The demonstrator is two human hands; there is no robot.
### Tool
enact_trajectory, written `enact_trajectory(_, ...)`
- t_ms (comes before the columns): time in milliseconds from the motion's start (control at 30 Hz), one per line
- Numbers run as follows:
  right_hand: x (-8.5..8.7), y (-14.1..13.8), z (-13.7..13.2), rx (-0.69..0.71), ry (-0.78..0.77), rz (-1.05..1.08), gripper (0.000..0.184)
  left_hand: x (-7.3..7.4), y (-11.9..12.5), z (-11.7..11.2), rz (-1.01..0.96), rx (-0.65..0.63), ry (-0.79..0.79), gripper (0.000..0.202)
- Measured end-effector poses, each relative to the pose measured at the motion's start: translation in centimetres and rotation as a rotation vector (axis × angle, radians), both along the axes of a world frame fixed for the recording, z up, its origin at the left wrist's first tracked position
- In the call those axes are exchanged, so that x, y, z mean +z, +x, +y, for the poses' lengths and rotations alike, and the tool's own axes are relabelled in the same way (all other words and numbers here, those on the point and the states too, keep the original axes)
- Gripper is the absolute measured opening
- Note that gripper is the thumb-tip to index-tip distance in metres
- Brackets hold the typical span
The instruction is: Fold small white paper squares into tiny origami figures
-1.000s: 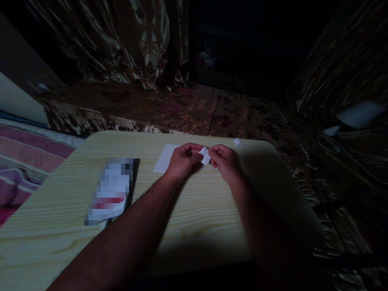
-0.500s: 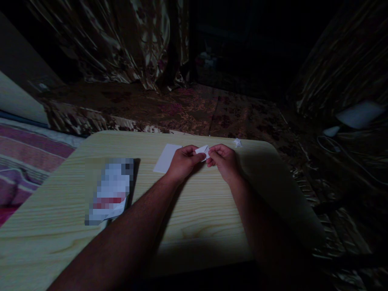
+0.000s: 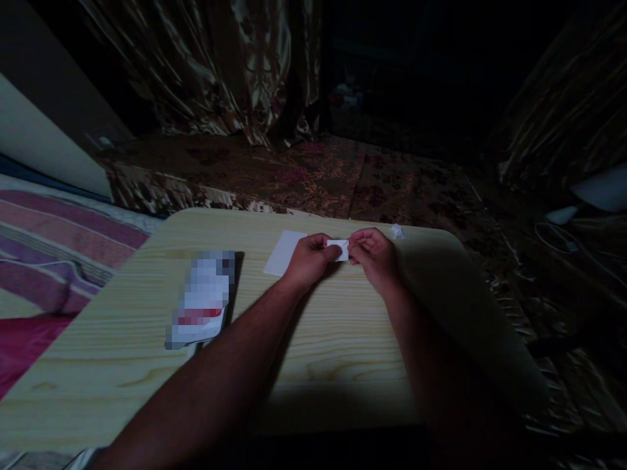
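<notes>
Between my two hands is a small folded piece of white paper (image 3: 339,250), held above the far part of the wooden table. My left hand (image 3: 312,259) pinches its left side, with the thumb lying across the front. The thumb and fingers of my right hand (image 3: 375,254) close on its right edge. Just left of my left hand lies a flat white sheet of paper (image 3: 284,252). Beyond my right hand, near the table's far edge, sits a small white folded paper star (image 3: 398,230).
A blurred-out whitish object with a red band (image 3: 203,294) lies on the table (image 3: 337,365), left of my left forearm. A striped bed cover (image 3: 59,248) is at the left. Patterned curtains (image 3: 255,72) hang behind; a white cable (image 3: 551,238) lies at the right.
The folded paper has turned from a slant to nearly level between my fingers. Both hands keep their hold. The whole view has shifted, so the table appears farther right.
</notes>
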State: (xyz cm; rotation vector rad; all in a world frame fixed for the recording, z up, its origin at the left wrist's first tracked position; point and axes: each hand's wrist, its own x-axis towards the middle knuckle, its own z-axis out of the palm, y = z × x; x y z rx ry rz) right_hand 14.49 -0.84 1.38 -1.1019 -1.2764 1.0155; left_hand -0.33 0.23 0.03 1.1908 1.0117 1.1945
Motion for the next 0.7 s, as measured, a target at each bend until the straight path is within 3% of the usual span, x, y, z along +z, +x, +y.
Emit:
enact_trajectory(467,-0.5,-0.1,0.0,0.047,0.035,-0.054,0.019,0.6,0.2,-0.2,-0.126,0.026,-0.02,0.03)
enact_trajectory(700,-0.2,0.3,-0.2,0.119,0.057,-0.104,0.018,1.0,-0.3,-0.2,-0.149,-0.072,-0.035,0.031)
